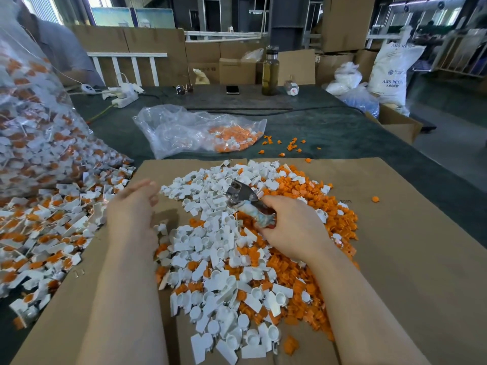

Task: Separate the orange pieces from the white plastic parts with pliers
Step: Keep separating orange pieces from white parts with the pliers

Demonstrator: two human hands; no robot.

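Note:
My right hand grips the wrapped handles of metal pliers, whose jaws point up and left over a mixed heap. Emptied white plastic parts lie down the middle of the cardboard sheet. Loose orange pieces are piled along the heap's right side. My left hand hovers over the cardboard left of the heap, fingers relaxed and holding nothing. Unseparated white parts with orange inserts spill across the left side.
A big clear bag of unseparated parts towers at the left. A flatter bag lies behind on the green table, stray orange pieces beside it. Bottle, phone, glasses, power strip stand at the back.

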